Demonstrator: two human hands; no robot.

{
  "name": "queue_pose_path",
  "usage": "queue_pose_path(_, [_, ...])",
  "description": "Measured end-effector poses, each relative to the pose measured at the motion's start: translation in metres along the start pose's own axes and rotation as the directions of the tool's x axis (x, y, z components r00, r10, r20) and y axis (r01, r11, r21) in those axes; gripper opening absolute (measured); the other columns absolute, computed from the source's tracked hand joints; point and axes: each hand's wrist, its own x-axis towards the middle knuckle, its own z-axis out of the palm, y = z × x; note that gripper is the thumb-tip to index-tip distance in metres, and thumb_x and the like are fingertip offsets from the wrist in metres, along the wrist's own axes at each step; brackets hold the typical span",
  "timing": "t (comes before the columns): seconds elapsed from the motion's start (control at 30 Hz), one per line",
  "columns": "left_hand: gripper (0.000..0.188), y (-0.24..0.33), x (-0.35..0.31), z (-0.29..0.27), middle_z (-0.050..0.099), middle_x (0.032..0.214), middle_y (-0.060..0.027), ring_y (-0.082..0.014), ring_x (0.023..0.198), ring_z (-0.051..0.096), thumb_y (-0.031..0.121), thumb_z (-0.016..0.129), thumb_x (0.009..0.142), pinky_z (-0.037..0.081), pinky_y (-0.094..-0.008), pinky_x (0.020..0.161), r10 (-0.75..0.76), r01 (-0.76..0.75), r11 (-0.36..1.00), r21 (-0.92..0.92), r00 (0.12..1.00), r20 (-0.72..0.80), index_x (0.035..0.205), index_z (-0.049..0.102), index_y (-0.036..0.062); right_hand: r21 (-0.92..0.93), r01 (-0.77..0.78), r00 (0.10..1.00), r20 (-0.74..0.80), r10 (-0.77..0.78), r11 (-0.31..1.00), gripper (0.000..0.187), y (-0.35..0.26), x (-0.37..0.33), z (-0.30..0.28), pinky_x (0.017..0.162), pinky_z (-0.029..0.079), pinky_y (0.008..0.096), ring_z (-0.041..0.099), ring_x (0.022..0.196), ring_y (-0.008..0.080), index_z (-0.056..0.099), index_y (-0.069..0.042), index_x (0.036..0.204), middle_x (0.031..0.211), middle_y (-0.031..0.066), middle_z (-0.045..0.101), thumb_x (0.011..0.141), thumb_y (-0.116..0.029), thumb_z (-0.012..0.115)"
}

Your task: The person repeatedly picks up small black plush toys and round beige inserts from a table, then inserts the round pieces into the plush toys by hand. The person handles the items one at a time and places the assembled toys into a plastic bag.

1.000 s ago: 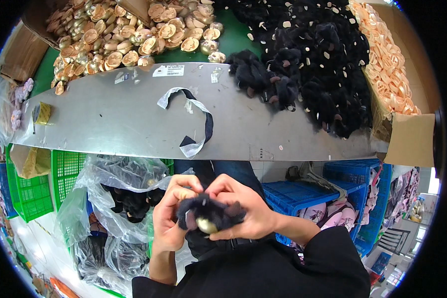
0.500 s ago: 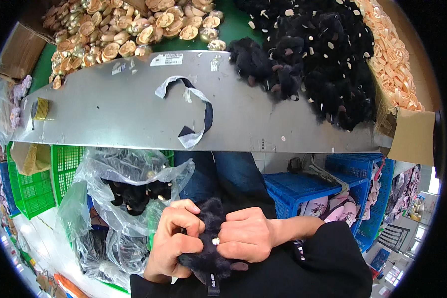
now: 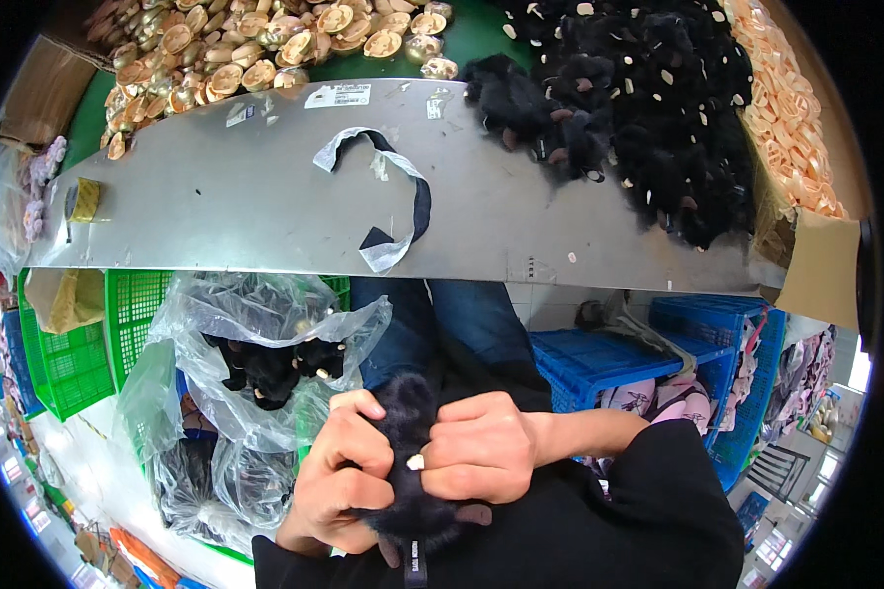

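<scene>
A black plush toy (image 3: pixel 425 515) with dark brown ears and a dark printed ribbon loop (image 3: pixel 414 564) lies over my lap, its ear end toward me. My left hand (image 3: pixel 344 471) grips its left side with curled fingers. On the opposite side my right hand (image 3: pixel 481 447) is closed on the fur, knuckles up. Between the two hands a small cream piece (image 3: pixel 415 462) shows against the black pile. The fingertips of both hands are buried in the plush, so what exactly they pinch is hidden.
Across the metal table (image 3: pixel 255 196) lie a curled black strip with clear film (image 3: pixel 417 196), a tape roll (image 3: pixel 83 199), gold half shells (image 3: pixel 255 74) and heaped black plush toys (image 3: pixel 648 108). Peach pieces (image 3: pixel 786 118) fill a box at right. A plastic-lined green crate (image 3: pixel 147 314) and blue crates (image 3: pixel 599 358) flank my legs.
The view has tilted slightly, so the table sits higher in it. Both hands keep their hold on the plush toy, and the cream piece shows a little more plainly.
</scene>
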Motion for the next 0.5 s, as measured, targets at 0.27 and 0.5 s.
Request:
queue_pose_path(0.27, [0.021,-0.012,-0.010,0.006,0.054,0.092,-0.0042,-0.0209,0.079,0.059,0.015,0.080,0.076,0.051,-0.0517,0.089,0.068,-0.068,0.998,0.003,0.989,-0.130,0.083,0.061,0.0106,0.016,0.061,0.998,0.026,-0.062,0.998,0.017,0.008,0.006,0.005,0.050,0.039,0.0290,0.049,0.055,0.0170,0.058,-0.006,0.083,0.071,0.0039,0.046,0.081,-0.020,0.067])
queue_pose_path(0.5, [0.024,-0.006,0.000,0.000,0.051,0.093,-0.0016,-0.0200,0.083,0.056,0.013,0.079,0.070,0.046,-0.0543,0.097,0.106,-0.073,0.968,0.241,0.986,-0.128,0.085,0.061,0.0158,0.032,0.022,1.000,-0.012,-0.021,0.999,0.017,0.008,0.012,-0.001,0.045,0.036,0.0279,0.049,0.054,0.0171,0.059,-0.007,0.081,0.074,0.0042,0.047,0.077,-0.019,0.070])
